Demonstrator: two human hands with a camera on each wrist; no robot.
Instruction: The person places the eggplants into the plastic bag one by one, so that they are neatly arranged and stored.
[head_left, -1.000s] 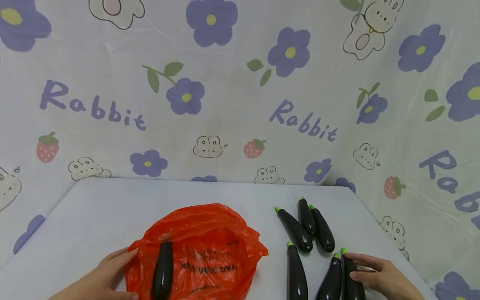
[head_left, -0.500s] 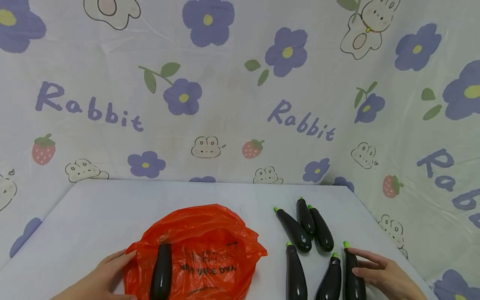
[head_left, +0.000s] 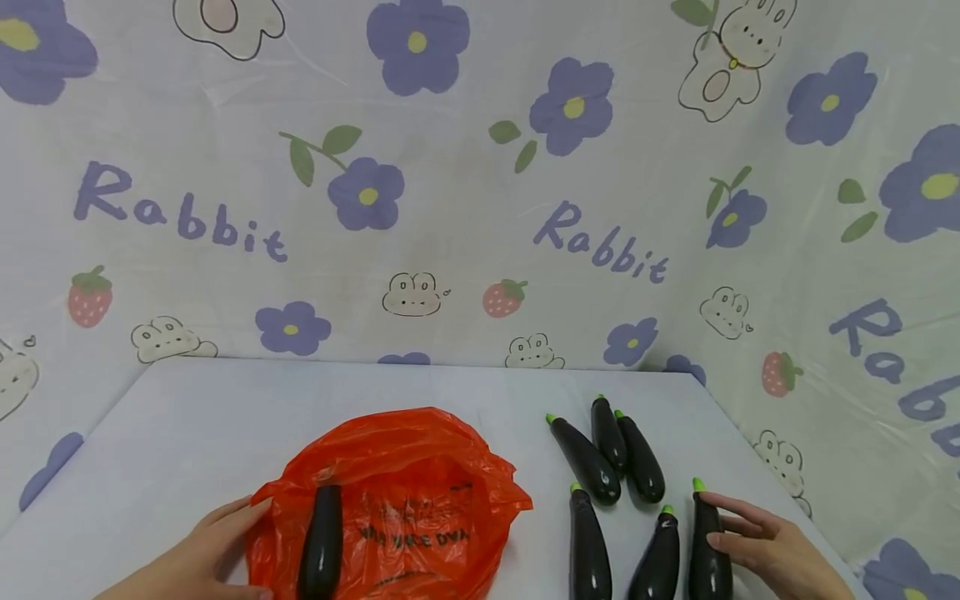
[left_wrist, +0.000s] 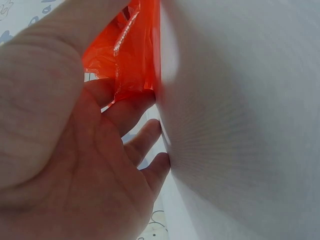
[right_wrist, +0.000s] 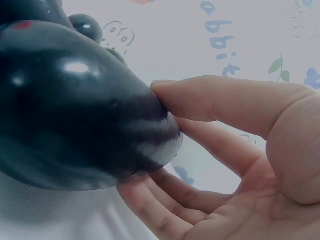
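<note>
My left hand rests at the left edge of a red plastic bag, its fingers loosely bent against the film and the tabletop in the left wrist view. A dark eggplant lies in the bag's open mouth, towards the left. On the right, my right hand holds another eggplant from its right side, green stem pointing away. The right wrist view shows the thumb on the upper side of this eggplant and fingertips curled beneath it.
Left of the held eggplant lies a second eggplant, then a third eggplant nearer the bag. Behind them a group of 3 eggplants lies close together. A cloth with rabbits and flowers hangs behind the white table.
The held eggplant has shifted slightly right and away from me with my right hand, opening a gap beside its neighbour. My left hand and the bag stay in place.
</note>
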